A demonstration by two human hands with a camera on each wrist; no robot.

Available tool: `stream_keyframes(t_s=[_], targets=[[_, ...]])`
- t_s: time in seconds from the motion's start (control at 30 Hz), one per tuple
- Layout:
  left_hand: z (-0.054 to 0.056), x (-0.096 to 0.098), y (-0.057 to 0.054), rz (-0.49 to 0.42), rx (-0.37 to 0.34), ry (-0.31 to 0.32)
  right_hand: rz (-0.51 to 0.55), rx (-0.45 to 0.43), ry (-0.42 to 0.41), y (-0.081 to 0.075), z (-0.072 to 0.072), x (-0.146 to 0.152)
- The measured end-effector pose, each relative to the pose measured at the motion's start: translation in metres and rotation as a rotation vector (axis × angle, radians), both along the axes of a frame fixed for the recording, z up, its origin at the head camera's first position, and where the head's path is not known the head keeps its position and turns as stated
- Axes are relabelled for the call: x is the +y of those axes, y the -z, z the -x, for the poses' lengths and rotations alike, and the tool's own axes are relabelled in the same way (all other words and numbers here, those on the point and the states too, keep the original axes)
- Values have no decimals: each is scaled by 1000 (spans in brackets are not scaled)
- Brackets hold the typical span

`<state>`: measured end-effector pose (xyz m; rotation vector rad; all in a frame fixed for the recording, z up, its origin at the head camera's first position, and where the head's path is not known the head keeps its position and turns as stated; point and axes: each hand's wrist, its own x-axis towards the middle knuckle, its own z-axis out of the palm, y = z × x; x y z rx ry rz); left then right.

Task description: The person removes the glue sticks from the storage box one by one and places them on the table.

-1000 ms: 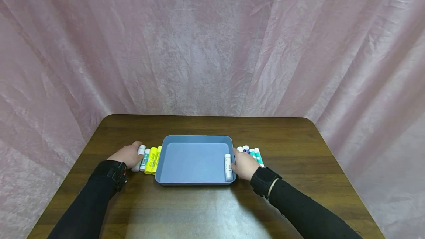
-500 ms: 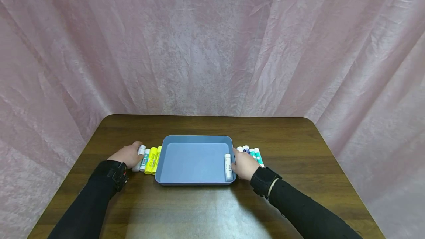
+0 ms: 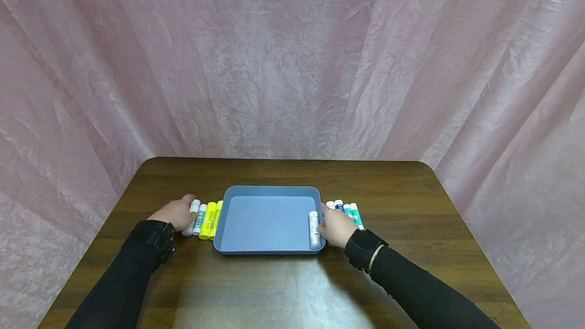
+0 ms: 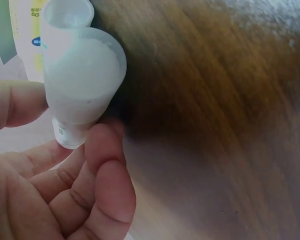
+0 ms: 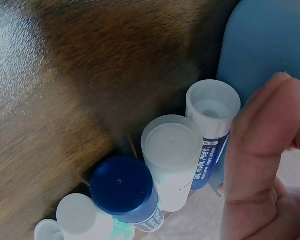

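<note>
In the head view, my left hand [image 3: 174, 214] is at the outer end of a row of glue sticks left of the blue-grey tray [image 3: 265, 254]. Thumb and fingers hold the outermost white glue stick [image 4: 85, 70], whose pale round end faces the left wrist camera. Beside it lie a white-and-teal glue stick [image 3: 199, 220] and two yellow glue sticks [image 3: 207, 221]. My right hand [image 3: 337, 227] is at the tray's right rim, fingertips close to it; its grip is hidden. One white glue stick [image 3: 314, 230] lies inside the tray along the right wall.
Right of the tray, partly behind the right hand, lies another row: a white stick with a blue label [image 5: 212, 107], a whitish stick [image 5: 172, 145], a blue-ended stick [image 5: 121, 185] and teal-labelled sticks [image 3: 355, 215]. The brown wooden table [image 3: 256, 293] meets a pink curtain [image 3: 283, 65] behind.
</note>
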<state>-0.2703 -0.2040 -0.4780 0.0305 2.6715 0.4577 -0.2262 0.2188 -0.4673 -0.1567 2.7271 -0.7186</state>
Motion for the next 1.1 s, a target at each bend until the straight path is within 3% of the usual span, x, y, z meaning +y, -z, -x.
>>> stream_keyframes(t_s=[0.57, 1.1], targets=[[1, 0, -4, 5, 3, 8, 36, 14, -19, -3, -1, 0], [0, -1, -2, -2, -9, -2, 23, -8, -2, -1, 0, 0]])
